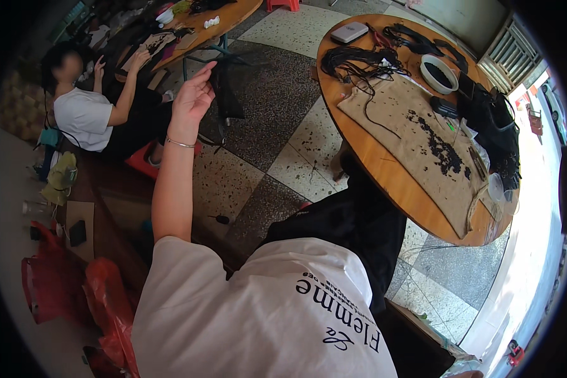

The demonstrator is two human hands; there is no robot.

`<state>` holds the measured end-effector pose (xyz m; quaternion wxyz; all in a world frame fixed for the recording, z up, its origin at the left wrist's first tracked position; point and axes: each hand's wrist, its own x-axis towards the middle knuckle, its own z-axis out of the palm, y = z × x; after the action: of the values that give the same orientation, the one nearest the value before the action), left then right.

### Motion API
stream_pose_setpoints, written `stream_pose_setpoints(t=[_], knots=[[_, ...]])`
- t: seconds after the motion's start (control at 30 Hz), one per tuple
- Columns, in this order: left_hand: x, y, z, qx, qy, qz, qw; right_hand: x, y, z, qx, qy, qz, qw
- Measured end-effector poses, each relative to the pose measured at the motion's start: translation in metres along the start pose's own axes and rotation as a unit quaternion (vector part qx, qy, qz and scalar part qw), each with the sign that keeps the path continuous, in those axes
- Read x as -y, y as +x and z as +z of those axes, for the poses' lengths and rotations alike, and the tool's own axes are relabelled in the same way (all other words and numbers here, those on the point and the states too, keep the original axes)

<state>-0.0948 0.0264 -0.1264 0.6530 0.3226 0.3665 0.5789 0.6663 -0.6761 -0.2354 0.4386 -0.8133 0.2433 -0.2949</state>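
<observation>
One hand (192, 101), the left, is raised in the air with its fingers spread apart; a black strip (223, 91) hangs just beside it, and I cannot tell if the fingers touch it. The right hand is not in view. There are two round wooden tables: the near table (390, 183) carries one beige cloth (416, 135), one white ring (439, 74), one bundle of black cords (356, 62). One other person (85, 113) sits at the far table (230, 16).

Round wooden table (384, 170) with tan cloth (416, 142), black cords (359, 63), white ring (439, 74), grey box (349, 32).
</observation>
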Motion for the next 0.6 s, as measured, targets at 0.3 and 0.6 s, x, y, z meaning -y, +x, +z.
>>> stream_pose_setpoints(t=[0.3, 0.6], knots=[[0.019, -0.027, 0.034, -0.02, 0.073, 0.11, 0.991, 0.028, 0.013, -0.031, -0.103, -0.059, -0.08, 0.99], [0.094, -0.118, 0.131, 0.196, 0.28, 0.24, 0.909, 0.175, -0.266, -0.003, 0.376, 0.381, -0.211, 0.818]])
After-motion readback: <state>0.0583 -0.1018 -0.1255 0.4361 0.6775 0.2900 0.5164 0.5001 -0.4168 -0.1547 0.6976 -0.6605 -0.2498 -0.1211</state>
